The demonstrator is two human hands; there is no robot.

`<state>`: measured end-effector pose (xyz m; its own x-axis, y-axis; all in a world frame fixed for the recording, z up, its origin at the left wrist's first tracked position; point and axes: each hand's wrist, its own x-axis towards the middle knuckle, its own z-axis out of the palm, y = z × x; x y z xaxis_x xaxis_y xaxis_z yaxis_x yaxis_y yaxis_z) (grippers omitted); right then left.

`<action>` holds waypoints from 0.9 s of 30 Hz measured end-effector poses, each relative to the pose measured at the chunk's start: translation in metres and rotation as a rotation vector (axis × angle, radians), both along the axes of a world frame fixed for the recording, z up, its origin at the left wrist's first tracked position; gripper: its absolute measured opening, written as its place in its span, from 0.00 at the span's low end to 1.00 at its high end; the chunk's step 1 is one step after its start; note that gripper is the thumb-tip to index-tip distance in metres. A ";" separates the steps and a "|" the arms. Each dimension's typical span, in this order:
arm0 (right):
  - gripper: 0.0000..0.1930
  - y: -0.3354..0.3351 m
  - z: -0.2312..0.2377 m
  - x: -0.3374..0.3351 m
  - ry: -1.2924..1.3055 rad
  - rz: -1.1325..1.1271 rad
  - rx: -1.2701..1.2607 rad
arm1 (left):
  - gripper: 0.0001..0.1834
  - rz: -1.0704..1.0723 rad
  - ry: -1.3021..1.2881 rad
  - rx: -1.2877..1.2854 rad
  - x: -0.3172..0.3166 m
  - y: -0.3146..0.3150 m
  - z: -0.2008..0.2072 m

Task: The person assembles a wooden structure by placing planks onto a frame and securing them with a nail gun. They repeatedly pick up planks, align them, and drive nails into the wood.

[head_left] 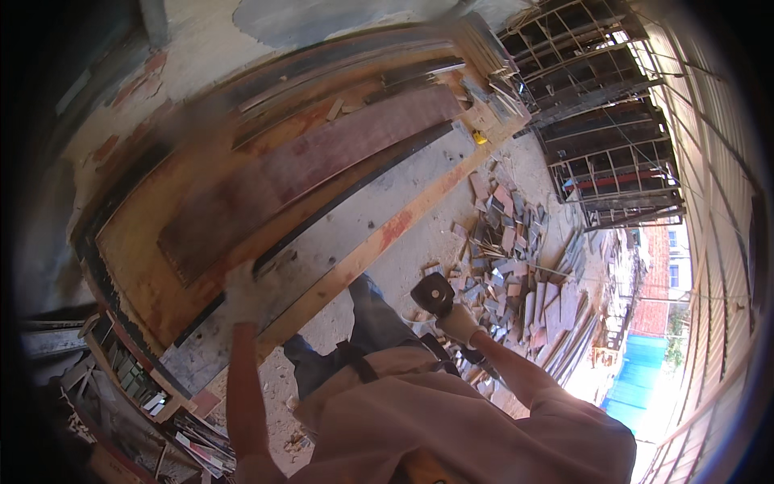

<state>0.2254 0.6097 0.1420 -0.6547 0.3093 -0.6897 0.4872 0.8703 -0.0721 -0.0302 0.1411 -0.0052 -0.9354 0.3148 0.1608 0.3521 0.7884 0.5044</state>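
Note:
My right hand (459,324), in a pale glove, is wrapped round the grip of a cordless power tool. The tool's black, squarish end (433,294) points away from me, and more of its dark body shows beside my wrist. My left hand (240,294), also gloved, rests at the far edge of a long grey board (322,234). Its fingers are too hazy to make out. The stained board lies lengthwise along the near side of an orange-brown worktable (355,273). Beyond it lies a long reddish-brown board (322,153).
A small yellow object (480,137), perhaps a tape measure, sits at the worktable's far right end. Broken offcuts (508,234) are heaped on the floor to the right. A dark slatted rack (605,113) stands beyond them. More scraps (193,444) lie at lower left.

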 end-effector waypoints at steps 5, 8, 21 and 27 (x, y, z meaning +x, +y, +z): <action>0.13 0.051 0.002 -0.032 0.145 -0.331 -0.133 | 0.29 0.046 -0.217 -0.230 -0.051 0.114 -0.010; 0.11 0.073 0.023 -0.078 0.217 -0.372 -0.175 | 0.29 0.131 -0.424 -0.320 -0.052 0.103 -0.013; 0.28 0.172 -0.038 -0.180 0.254 0.243 0.071 | 0.23 -0.020 0.192 -0.333 -0.024 0.153 0.206; 0.22 0.137 -0.114 -0.272 0.386 0.571 0.217 | 0.24 0.054 0.390 -0.454 0.022 0.138 0.308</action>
<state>-0.0469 0.7466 0.0282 -0.9396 -0.0498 -0.3387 -0.0729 0.9958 0.0559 -0.0083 0.2795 0.3027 -0.8511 0.3864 0.3555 0.3972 0.9166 -0.0454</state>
